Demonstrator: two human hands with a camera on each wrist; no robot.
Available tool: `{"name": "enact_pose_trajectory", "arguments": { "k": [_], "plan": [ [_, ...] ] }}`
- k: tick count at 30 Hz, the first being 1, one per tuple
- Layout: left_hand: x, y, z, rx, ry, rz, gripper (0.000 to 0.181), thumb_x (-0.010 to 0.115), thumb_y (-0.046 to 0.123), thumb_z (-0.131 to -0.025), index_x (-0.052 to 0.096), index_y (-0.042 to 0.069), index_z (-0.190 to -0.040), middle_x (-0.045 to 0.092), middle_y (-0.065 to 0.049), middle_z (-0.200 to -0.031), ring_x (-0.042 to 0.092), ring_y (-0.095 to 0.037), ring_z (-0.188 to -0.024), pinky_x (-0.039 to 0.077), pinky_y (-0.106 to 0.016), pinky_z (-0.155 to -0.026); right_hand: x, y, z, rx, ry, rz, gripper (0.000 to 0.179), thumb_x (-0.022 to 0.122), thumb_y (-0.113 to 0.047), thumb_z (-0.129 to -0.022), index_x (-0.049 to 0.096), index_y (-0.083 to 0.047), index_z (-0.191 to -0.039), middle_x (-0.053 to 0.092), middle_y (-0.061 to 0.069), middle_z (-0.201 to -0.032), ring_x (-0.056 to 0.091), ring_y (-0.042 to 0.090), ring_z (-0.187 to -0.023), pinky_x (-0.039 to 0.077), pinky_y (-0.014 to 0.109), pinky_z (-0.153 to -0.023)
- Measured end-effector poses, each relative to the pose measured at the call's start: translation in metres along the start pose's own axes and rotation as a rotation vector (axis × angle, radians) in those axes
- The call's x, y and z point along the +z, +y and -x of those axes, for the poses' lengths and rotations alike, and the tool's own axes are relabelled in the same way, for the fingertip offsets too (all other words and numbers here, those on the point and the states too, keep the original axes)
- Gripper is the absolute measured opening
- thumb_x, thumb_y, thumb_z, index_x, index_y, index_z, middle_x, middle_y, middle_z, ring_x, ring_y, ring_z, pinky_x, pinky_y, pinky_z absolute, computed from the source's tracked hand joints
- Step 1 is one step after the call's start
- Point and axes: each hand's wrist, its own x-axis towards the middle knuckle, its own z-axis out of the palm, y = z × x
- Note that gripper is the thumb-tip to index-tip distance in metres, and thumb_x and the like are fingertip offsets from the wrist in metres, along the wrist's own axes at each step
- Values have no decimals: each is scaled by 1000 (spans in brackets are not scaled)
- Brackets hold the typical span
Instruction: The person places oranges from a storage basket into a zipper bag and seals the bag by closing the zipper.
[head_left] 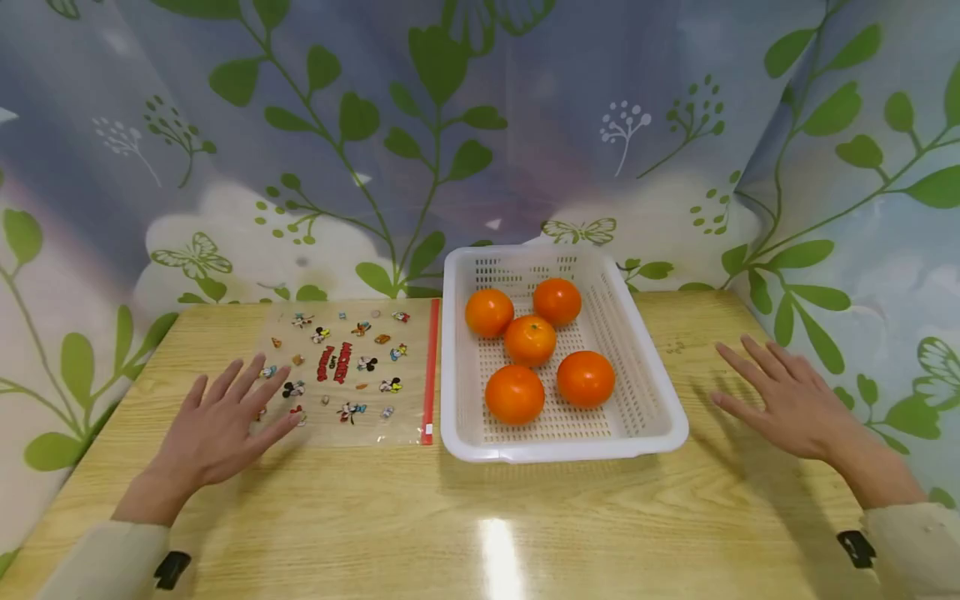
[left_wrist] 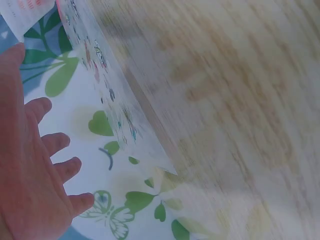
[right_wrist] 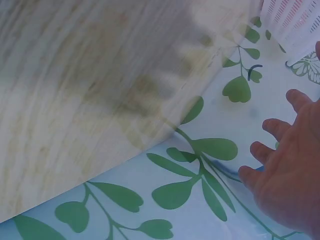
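Note:
My left hand [head_left: 217, 429] hovers with spread fingers over the near left part of a clear zip bag [head_left: 345, 425] printed with small cartoon figures. The bag lies flat, its red zip strip [head_left: 431, 375] on the right side. To the right of the bag stands a white plastic basket [head_left: 652, 392] with several oranges [head_left: 514, 395] inside. My right hand [head_left: 787, 404], fingers spread and holding nothing, is over the table to the right of the basket. In the left wrist view the bag [left_wrist: 120, 105] shows beyond the left hand's fingers.
The wooden table [head_left: 360, 517] ends at a patterned curtain [head_left: 555, 150] with green leaves, which hangs behind it and along both sides. The basket's back edge is close to the curtain. A corner of the basket [right_wrist: 292, 25] shows in the right wrist view.

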Motion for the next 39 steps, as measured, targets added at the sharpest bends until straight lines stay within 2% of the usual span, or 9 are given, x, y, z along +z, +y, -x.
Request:
{"name": "enact_pose_trajectory", "arguments": {
  "k": [6, 12, 18, 24, 31, 39],
  "plan": [
    [2, 2, -5, 4, 3, -14, 71, 45, 60, -93, 27, 24, -152, 24, -16, -154, 22, -43, -137, 11, -67, -102, -5, -2, -5, -31, 36, 14, 73, 50, -43, -97, 14, -14, -154, 16, 31, -151, 9, 47, -139, 10, 63, -106],
    [0, 4, -10, 10, 1, -13, 69, 45, 58, -94, 25, 27, -152, 22, -15, -155, 22, -42, -138, 13, -65, -104, -14, -7, -10, -23, 29, -25, 73, 50, -42, -97, 13, -15, -155, 12, 28, -153, 5, 47, -139, 6, 61, -108],
    [-1, 6, -13, 30, 9, -29, 70, 46, 58, -94, 31, 20, -151, 26, -17, -153, 25, -43, -136, 18, -64, -103, -22, -17, -15, -17, 18, -28, 73, 51, -43, -97, 16, -15, -154, 12, 26, -154, 6, 45, -140, 7, 59, -109],
    [-3, 9, -17, 46, 13, -32, 70, 46, 58, -94, 33, 18, -150, 27, -18, -152, 26, -42, -136, 19, -62, -103, -30, -27, -18, -20, 23, -37, 73, 52, -43, -97, 15, -17, -154, 11, 24, -155, 4, 44, -141, 8, 60, -108],
    [-6, 15, -21, 64, 24, -36, 69, 46, 57, -94, 34, 17, -149, 27, -18, -152, 26, -41, -136, 20, -61, -104, -38, -45, -28, -72, 49, -34, 71, 52, -43, -96, 19, -18, -154, 12, 22, -156, 6, 42, -141, 10, 58, -109],
    [-10, 25, -28, 94, 59, -41, 69, 48, 56, -93, 33, 19, -150, 28, -15, -153, 26, -37, -138, 20, -57, -106, -44, -61, -42, -123, 43, -35, 70, 51, -44, -97, 20, -17, -154, 10, 19, -157, 8, 43, -141, 11, 60, -108]
  ]
}}
